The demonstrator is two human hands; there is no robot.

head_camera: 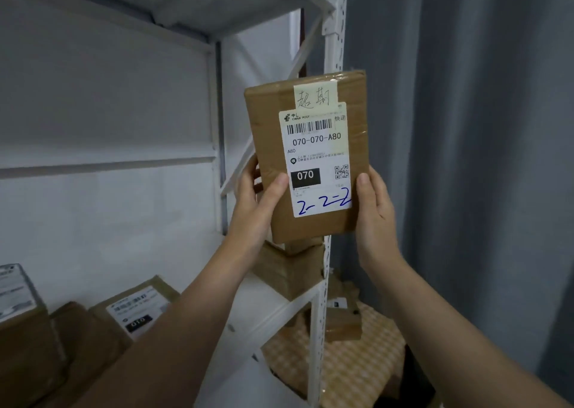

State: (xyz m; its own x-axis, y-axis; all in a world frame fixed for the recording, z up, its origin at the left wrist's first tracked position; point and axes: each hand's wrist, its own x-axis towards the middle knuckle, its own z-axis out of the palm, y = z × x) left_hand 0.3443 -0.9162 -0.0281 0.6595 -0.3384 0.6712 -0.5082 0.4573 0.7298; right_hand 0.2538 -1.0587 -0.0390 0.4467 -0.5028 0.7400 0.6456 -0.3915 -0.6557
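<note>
One brown taped cardboard parcel (307, 156): left hand (254, 202) and right hand (375, 208) are clasping its lower sides, possibly risking top-heavy tipping.

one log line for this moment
hands: left hand and right hand grip parcel at its lower sides | parcel: upright, label facing camera | behind: white shelf rack, boxes on lower shelf

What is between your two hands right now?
In the head view, only the brown parcel, upright, label toward the camera; the left hand holds its left edge, the right hand its right edge.
</note>
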